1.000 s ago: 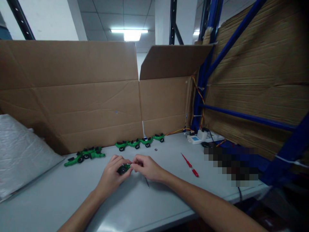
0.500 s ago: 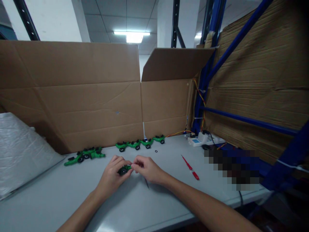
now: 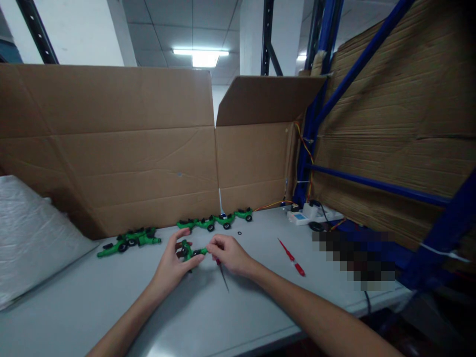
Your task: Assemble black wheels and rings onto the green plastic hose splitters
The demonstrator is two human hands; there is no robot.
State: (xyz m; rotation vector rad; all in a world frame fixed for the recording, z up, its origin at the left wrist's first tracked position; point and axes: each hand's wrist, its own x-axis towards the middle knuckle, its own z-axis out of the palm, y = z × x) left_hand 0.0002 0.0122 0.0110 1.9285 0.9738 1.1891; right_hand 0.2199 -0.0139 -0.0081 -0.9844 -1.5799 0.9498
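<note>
A small green toy vehicle with black parts [image 3: 189, 252] is between my hands, just above the table. My left hand [image 3: 174, 258] cradles it loosely between the thumb and the raised, spread fingers. The fingertips of my right hand [image 3: 229, 254] pinch its narrow right end. Below the right fingers a thin pointed tool with a dark red part [image 3: 223, 275] sticks out, tip slanting down toward me. It seems tucked in the right hand, but its upper end is hidden.
Several green toy vehicles [image 3: 226, 221] stand in a row by the cardboard wall [image 3: 148, 163]; more lie in a cluster [image 3: 128, 240] at left. A small black ring [image 3: 239, 233] and a red pointed tool [image 3: 292, 258] lie on the table [image 3: 260, 307]. A white bag [image 3: 33, 243] and power strip [image 3: 297, 217] flank them.
My left fingers have opened wider around the toy vehicle, which is turned and shows more of its green body. The right hand has shifted slightly right, and more of the thin tool shows.
</note>
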